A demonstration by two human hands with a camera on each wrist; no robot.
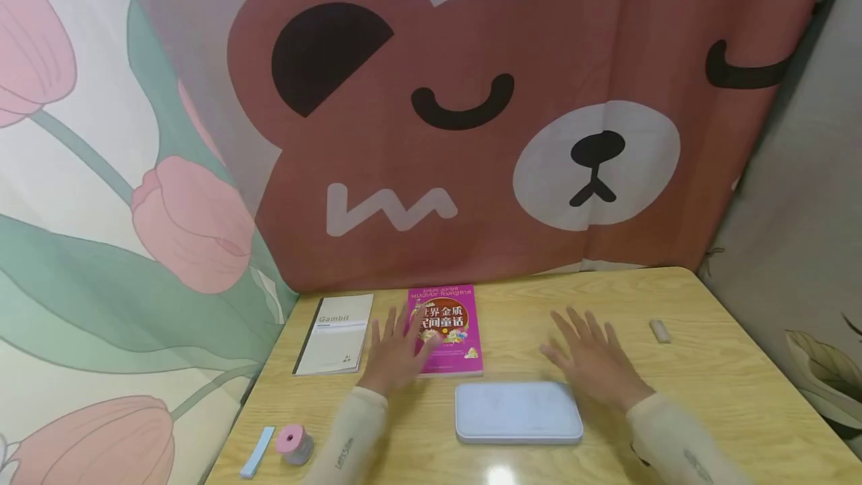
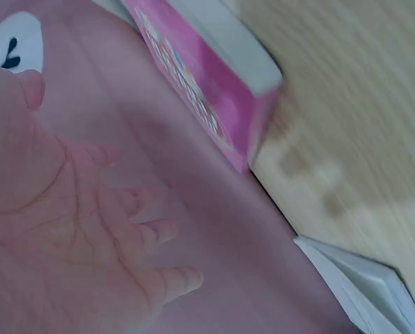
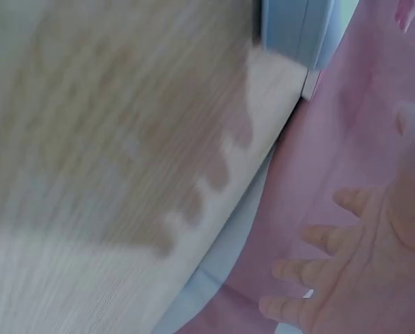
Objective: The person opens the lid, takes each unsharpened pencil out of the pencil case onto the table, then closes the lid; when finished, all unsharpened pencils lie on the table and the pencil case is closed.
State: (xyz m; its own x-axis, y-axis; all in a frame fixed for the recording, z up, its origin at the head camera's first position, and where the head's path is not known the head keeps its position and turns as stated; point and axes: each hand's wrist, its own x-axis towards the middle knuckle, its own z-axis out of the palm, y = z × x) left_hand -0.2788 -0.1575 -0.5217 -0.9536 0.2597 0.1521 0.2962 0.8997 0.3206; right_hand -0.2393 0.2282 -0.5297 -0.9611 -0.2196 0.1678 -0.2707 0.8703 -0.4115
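Fingers spread, my left hand (image 1: 396,354) hovers over the table between a white "Gambit" notebook (image 1: 334,335) and a thick pink-magenta book (image 1: 446,331), partly covering the book's left edge in the head view. It holds nothing. My right hand (image 1: 595,358), also with spread fingers and nothing held, is above the table to the right of a pale blue, rounded-corner case (image 1: 518,412). In the left wrist view the palm (image 2: 61,229) stands apart from the pink book (image 2: 214,90). The right wrist view shows the right palm (image 3: 360,271) away from the tabletop, its shadow falling on the wood.
At the table's front left lie a light blue strip (image 1: 257,452) and a spool with a pink top (image 1: 294,443). A small beige eraser-like block (image 1: 660,331) sits at the right. Behind the wooden table (image 1: 700,395) hangs a bear-patterned cloth (image 1: 377,141).
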